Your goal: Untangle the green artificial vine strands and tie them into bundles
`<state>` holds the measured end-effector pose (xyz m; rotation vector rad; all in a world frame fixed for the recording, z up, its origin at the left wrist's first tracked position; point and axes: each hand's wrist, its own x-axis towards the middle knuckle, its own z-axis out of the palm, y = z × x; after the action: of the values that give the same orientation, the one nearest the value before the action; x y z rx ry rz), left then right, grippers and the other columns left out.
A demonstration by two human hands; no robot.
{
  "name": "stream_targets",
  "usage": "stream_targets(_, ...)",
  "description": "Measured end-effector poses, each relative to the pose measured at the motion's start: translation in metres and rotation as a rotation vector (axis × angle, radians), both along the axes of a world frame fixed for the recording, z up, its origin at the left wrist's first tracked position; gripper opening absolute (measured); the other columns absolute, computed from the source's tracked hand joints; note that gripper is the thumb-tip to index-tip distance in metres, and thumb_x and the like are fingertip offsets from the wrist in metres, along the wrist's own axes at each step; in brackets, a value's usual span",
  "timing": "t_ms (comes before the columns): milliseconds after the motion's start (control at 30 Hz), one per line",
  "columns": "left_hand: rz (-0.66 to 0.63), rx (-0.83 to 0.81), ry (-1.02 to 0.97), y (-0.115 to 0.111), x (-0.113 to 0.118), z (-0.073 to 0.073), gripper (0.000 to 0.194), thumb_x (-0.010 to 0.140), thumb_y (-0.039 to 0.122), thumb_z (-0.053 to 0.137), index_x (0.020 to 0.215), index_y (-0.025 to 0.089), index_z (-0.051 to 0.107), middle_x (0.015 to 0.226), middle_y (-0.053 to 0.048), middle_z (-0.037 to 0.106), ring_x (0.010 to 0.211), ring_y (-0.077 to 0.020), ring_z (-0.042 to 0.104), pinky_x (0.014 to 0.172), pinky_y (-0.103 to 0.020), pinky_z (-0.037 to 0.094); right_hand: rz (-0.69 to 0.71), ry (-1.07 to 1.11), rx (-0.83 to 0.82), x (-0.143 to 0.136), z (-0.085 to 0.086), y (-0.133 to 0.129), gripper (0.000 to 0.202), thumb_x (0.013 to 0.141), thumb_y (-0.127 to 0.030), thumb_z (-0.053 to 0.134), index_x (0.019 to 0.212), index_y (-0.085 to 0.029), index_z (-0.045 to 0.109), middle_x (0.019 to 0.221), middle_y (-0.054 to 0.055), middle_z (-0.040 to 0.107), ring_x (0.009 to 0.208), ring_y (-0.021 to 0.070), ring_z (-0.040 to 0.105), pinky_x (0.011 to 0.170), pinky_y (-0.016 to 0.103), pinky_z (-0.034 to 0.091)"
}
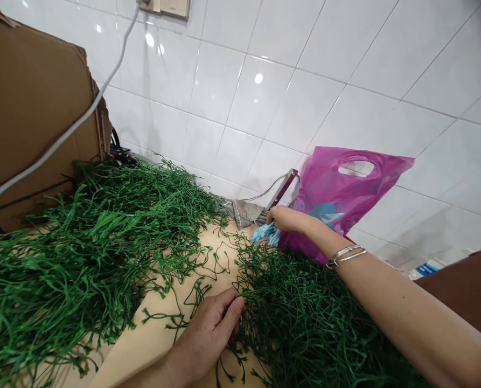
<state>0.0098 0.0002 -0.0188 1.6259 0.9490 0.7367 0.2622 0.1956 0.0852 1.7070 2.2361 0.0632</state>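
Note:
My left hand (214, 328) is low in the middle, fingers curled in and thumb against the forefinger. Thin green plastic stems (251, 295) run out from its fingertips. Further off, my right hand (287, 218) reaches toward the wall, fingers closed on a crumpled blue-and-white cloth (266, 234). Silver bangles (347, 254) circle that wrist. A large heap of green plastic stems with forked tips (143, 215) lies to the left. Another, darker heap (316, 318) spreads below my right forearm. Between them shows a tan sheet (155, 328) with a few loose stems.
A pink plastic bag (345, 186) with a cut-out handle leans on the white tiled wall (240, 86). Beside it are a metal-and-maroon bar (283, 188) and a grey cloth (246, 212). A cardboard box (30, 102) stands left, with a white cable (90, 110) crossing before it.

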Motion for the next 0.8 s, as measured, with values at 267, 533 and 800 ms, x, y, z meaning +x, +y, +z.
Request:
stream_targets(267,-0.006,0.038,0.057,-0.003,0.000,-0.003,0.042,0.098,0.053,0.025,0.076,0.023,0.044,0.077,-0.001,0.053,0.080,-0.0205,0.052,0.077,-0.031,0.038,-0.292,0.143,-0.073,-0.014,-0.013,-0.004,0.034,0.096,-0.036,0.062,0.125,-0.017,0.061,0.125,0.009,0.063,0.105,0.0241,0.065,0.088,0.044,0.057)
stream_targets(533,0.007,0.046,0.102,-0.004,-0.001,-0.001,0.037,0.098,0.050,0.025,0.081,0.023,0.046,0.088,-0.004,0.058,0.093,-0.0227,0.055,0.086,-0.033,0.039,-0.468,0.340,0.001,-0.024,-0.035,-0.015,0.034,0.097,-0.035,0.061,0.126,-0.018,0.060,0.125,0.009,0.063,0.104,0.0225,0.065,0.087,0.043,0.057)
stream_targets(800,-0.015,0.083,0.070,-0.002,0.000,-0.004,0.040,0.100,0.050,0.026,0.076,0.022,0.044,0.079,-0.002,0.056,0.081,-0.0203,0.053,0.077,-0.031,0.039,-0.404,0.337,-0.007,-0.019,0.001,-0.016,0.034,0.096,-0.035,0.062,0.125,-0.017,0.061,0.124,0.009,0.063,0.104,0.0227,0.065,0.087,0.043,0.057)
